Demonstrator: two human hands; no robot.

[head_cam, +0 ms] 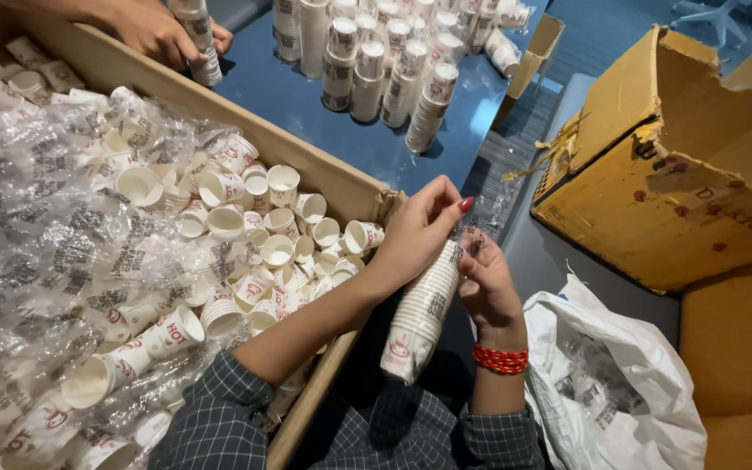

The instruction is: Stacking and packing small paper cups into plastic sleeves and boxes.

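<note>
Both my hands on a wrapped sleeve of paper cups, over my lap.

My left hand [415, 235] pinches the clear wrap at the top of the stack of cups [421, 315], and my right hand [486, 287] grips the same end from the other side; the stack hangs tilted between the cardboard box [341, 187] of loose cups and a white bag [620, 383]. Another person's hand [154, 33] holds a stack by the blue bench [367, 144], where more stacks stand.

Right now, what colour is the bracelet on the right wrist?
Red beaded bracelet, with small yellow flecks; head view.
</note>
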